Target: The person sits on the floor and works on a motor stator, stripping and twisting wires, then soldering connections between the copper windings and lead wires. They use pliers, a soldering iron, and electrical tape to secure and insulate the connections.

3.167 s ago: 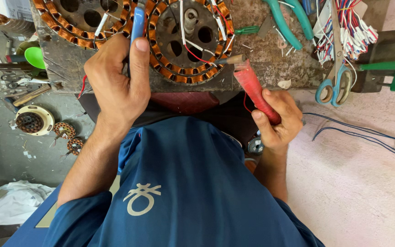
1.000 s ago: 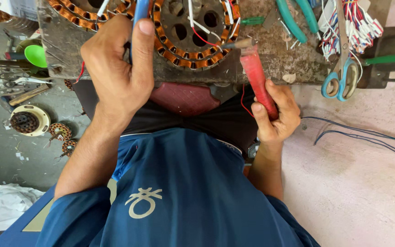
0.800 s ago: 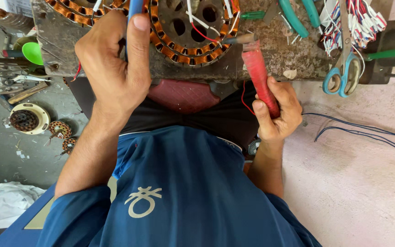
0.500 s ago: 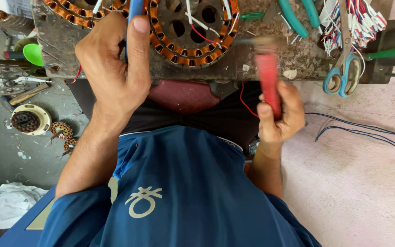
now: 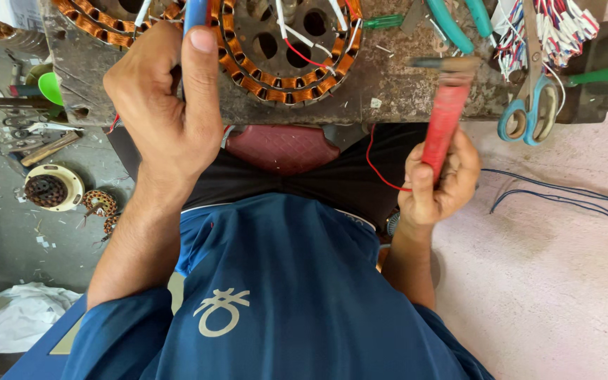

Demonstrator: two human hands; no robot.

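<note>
Here the left hand (image 5: 167, 105) is raised over the near edge of the table (image 5: 388, 91), its fingers (image 5: 202, 70) curled tight around a blue-handled tool (image 5: 196, 13) whose shaft runs up out of the picture; the thumb lies flat along the handle. Just right of that tool sits a round motor stator (image 5: 283, 49), ringed with copper-coloured coils and crossed by white and red leads. A 2nd stator (image 5: 114, 17) with the same copper windings lies left of it, partly cut off by the top edge.

The right hand (image 5: 438, 179) is lower and nearer the body, fingers wrapped closed on the red handle of a tool (image 5: 445, 116) that points up toward the table; its dark tip is blurred, and I cannot tell whether it touches the surface. A thin red wire (image 5: 374, 165) loops down from the table edge toward this hand.

On the table's right end lie scissors with blue handles (image 5: 529, 105), teal-handled pliers (image 5: 459, 24) and a bunch of red, white and blue wires (image 5: 557, 28). A green screwdriver (image 5: 385, 21) rests beside the stator. On the floor to the left sit a small round wound part (image 5: 47, 188) and a white cloth (image 5: 22, 324); dark blue wires (image 5: 564, 197) trail across the floor on the right.
</note>
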